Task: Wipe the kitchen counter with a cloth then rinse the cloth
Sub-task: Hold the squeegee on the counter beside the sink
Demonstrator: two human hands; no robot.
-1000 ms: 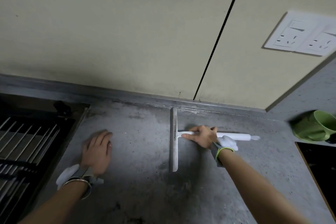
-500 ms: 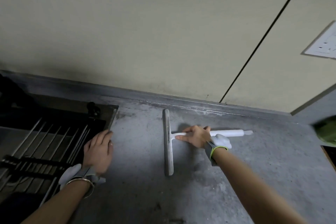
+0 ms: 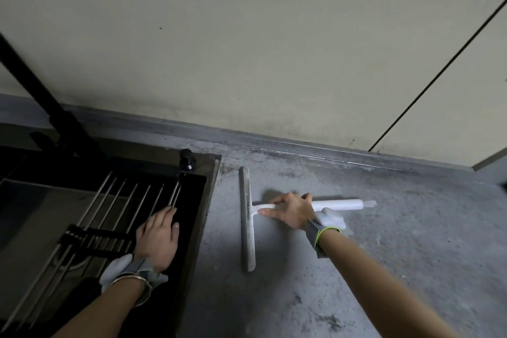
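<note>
Leftward off the mottled grey counter point(image 3: 356, 241), the left hand point(image 3: 157, 239) now hovers, fingers straight, over the sink's point(image 3: 204, 217) thin metal rack rods point(image 3: 123, 200); the right hand point(image 3: 292, 210) grips the white T-shaped squeegee point(image 3: 247, 217). No cloth visible.

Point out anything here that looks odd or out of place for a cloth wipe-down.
No cloth shows anywhere. The right hand grips a white squeegee lying on the grey counter, blade towards the sink. The left hand hangs open over the sink rack. Dark smudges mark the counter's near edge.
</note>
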